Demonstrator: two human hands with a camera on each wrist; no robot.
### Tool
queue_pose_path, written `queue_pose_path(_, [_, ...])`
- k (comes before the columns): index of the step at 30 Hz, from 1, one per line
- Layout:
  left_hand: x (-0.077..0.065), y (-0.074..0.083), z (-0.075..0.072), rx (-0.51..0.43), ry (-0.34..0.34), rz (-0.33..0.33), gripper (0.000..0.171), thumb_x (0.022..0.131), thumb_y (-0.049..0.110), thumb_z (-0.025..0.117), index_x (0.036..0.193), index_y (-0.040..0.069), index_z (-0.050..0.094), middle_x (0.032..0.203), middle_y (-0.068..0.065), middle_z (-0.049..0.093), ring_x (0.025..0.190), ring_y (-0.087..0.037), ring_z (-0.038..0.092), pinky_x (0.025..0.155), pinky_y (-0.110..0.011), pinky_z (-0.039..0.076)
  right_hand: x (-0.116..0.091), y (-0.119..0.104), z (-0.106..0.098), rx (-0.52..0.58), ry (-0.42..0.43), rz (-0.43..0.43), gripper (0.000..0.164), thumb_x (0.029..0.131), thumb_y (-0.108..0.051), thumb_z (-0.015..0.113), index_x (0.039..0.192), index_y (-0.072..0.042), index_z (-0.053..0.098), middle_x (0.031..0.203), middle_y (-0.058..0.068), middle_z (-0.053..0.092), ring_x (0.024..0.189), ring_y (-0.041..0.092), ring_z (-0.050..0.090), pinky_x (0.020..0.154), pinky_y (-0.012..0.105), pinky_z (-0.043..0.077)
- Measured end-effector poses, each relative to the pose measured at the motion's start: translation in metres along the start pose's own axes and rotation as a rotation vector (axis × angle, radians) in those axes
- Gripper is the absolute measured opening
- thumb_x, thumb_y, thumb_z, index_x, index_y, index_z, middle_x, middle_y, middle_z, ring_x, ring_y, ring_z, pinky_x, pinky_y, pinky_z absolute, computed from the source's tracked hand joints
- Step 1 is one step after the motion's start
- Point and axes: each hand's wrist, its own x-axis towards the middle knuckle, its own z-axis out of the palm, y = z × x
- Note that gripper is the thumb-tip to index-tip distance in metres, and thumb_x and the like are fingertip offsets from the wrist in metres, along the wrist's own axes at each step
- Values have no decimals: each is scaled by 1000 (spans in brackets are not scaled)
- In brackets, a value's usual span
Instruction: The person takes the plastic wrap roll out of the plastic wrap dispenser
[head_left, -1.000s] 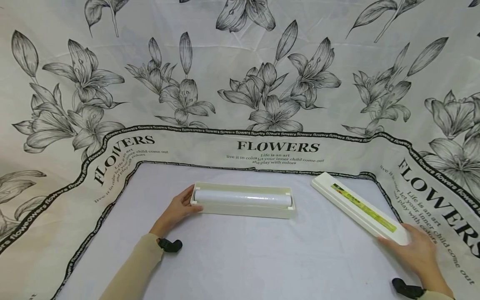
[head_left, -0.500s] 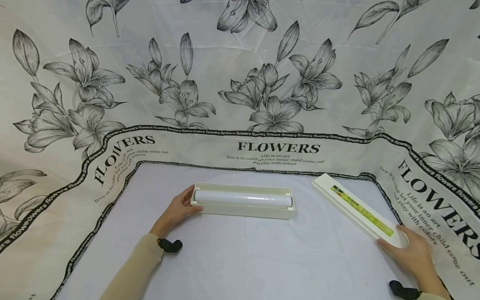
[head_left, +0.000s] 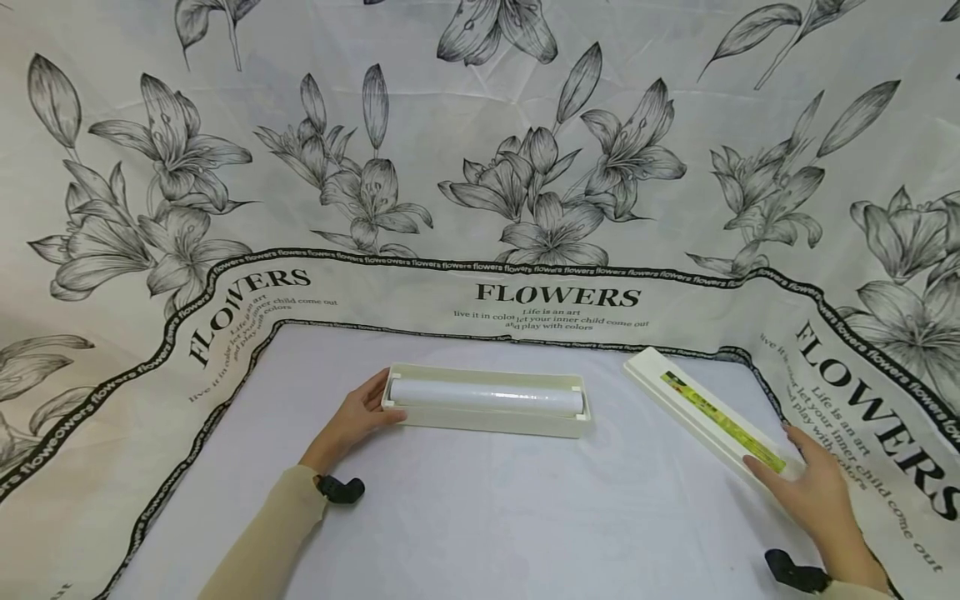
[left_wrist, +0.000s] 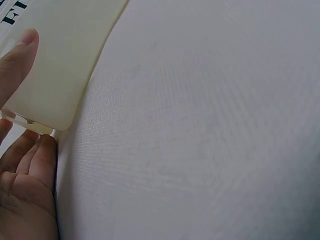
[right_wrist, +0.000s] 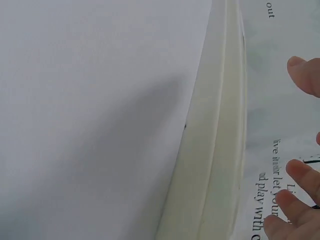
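A long cream-coloured cling film box (head_left: 487, 423) lies uncovered at mid-table, with a white wrapped roll (head_left: 487, 396) inside. My left hand (head_left: 362, 421) grips its left end, the thumb on the front wall and the fingers around the end. The left wrist view shows that thumb (left_wrist: 19, 62) on the box's wall (left_wrist: 65, 60). To the right lies the matching lid (head_left: 652, 379), slanted, with a yellow-green label (head_left: 720, 421). Over the lid's near end is my right hand (head_left: 817, 492). In the right wrist view its fingers (right_wrist: 300, 202) are spread, apart from the lid (right_wrist: 212, 150).
A white cloth (head_left: 525, 517) covers the table, bordered by a printed band with black lettering (head_left: 558, 294). Behind rises a sheet with lily drawings (head_left: 555, 225). Black wrist bands (head_left: 341, 490) sit on both wrists.
The lid has tilted down onto the table at its near end. My right hand has let go of it and slid up and left over that end. The left hand and box stay put.
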Motion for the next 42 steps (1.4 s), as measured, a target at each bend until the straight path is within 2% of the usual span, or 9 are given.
queue_pose_path(4, [-1,1,0,-3,7,0,107,80,25,91,165,22,25,169,-6,30,154,-27,35,121,-37,38,-4,-18,-2,38,-13,-38,96,95,-41,73,160,6,20,154,42,29,141,62,25,114,80,21])
queue_pose_path(12, [-1,1,-1,-7,6,2,109,78,26,92,165,22,25,169,-6,30,154,-26,35,121,-35,38,-6,-44,6,82,-10,-149,90,94,-34,75,158,8,27,153,39,35,131,61,39,101,77,39])
queue_pose_path(18, [1,0,-2,0,0,10,110,79,27,92,165,22,23,169,-8,30,153,-29,35,121,-38,38,-4,-64,21,143,-36,-257,87,94,-30,77,157,7,30,150,38,40,128,59,45,97,74,46])
queue_pose_path(20, [2,0,-1,-3,8,-2,110,78,28,93,165,23,25,168,-6,31,153,-27,36,121,-37,38,-2,-71,27,152,-50,-287,85,94,-31,77,156,6,33,149,36,43,127,55,49,98,56,54])
queue_pose_path(22, [2,-1,-2,3,0,5,109,79,27,92,165,22,24,169,-8,31,153,-29,36,121,-39,38,1,-78,34,155,-60,-316,83,94,-32,77,155,5,36,148,34,45,125,51,52,93,35,57])
queue_pose_path(25, [2,-2,-1,6,-4,12,107,81,25,90,165,22,24,169,-9,30,153,-29,36,121,-38,38,5,-89,44,151,-75,-352,78,93,-33,78,151,4,41,147,30,49,122,46,58,82,23,57])
queue_pose_path(29, [2,-2,-1,11,-3,17,106,82,24,90,165,21,24,168,-9,31,153,-29,37,121,-37,39,10,-106,57,175,-106,-377,77,94,-33,77,151,3,41,148,28,49,120,45,60,85,49,62])
queue_pose_path(31, [2,-1,-1,12,0,15,107,81,25,90,165,21,24,168,-8,31,152,-29,37,121,-37,39,12,-114,63,188,-117,-380,78,94,-33,77,153,2,40,149,28,48,120,45,60,86,56,60])
queue_pose_path(42, [1,0,1,16,20,-11,110,77,29,93,165,23,26,168,-7,32,153,-28,37,121,-38,38,22,-153,83,245,-184,-415,77,94,-31,77,155,-2,39,146,28,52,115,43,65,89,56,60])
